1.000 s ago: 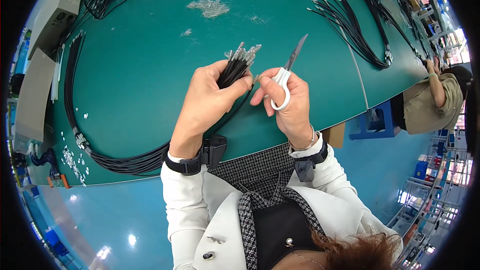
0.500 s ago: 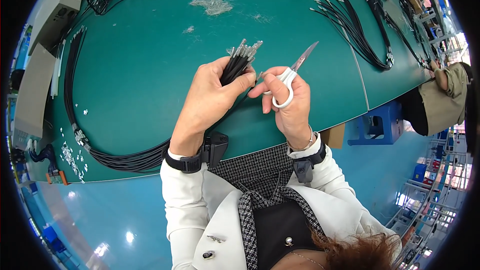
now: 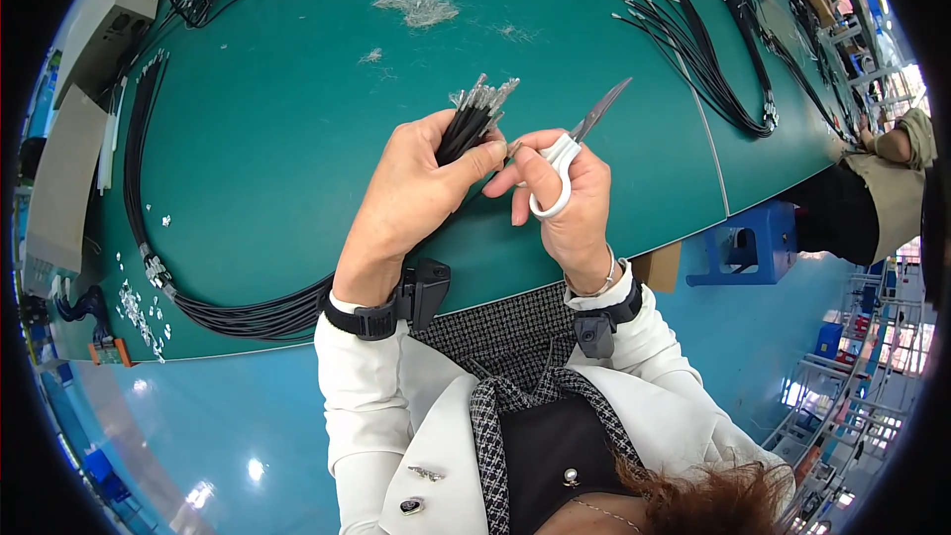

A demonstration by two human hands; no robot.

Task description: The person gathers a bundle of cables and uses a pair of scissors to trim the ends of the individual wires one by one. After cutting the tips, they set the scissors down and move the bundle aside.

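Note:
My left hand [image 3: 398,193] is closed round one end of a bundle of black cables [image 3: 464,135]. Bare silvery ends [image 3: 485,96] stick up out of the fist. From there the bundle runs left along the table's near edge, then curves up the left side. White-handled scissors [image 3: 557,176] hang on the fingers of my right hand [image 3: 570,200], blades pointing up and away to the right. Its thumb and forefinger meet at a cable end beside my left thumb; what exactly they pinch is too small to make out.
Fine wire clippings [image 3: 416,8] lie on the green table [image 3: 307,119], with small clear scraps [image 3: 144,312] at the left edge. Grey box-shaped machines [image 3: 111,25] stand far left. More black cables [image 3: 708,84] lie at the right, near another person [image 3: 887,178] and a blue stool [image 3: 738,248].
My right hand has shifted slightly left and down with the scissors, their blades turning a little. My left hand keeps its hold on the bundle. At the right, the other person's arm has moved.

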